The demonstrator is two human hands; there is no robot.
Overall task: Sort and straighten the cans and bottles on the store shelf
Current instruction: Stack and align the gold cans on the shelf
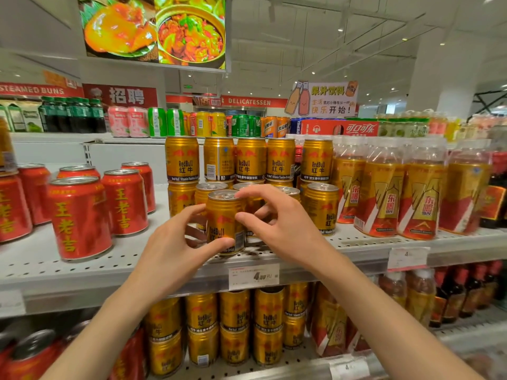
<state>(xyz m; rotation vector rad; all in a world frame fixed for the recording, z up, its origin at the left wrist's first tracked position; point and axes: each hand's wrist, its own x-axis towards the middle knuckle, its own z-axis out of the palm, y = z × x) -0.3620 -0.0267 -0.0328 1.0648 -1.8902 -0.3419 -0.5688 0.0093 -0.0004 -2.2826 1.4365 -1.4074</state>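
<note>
Gold can (225, 223) upright, label leftward.

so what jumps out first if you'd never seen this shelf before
Two bare hands meet mid-frame on one gold can at the front edge of the shelf: the left hand grips its lower side, the right hand pinches it near the top. Behind it stand stacked gold cans, with red cans to the left and amber bottles to the right. Overhead hangs a bright food screen.
</note>
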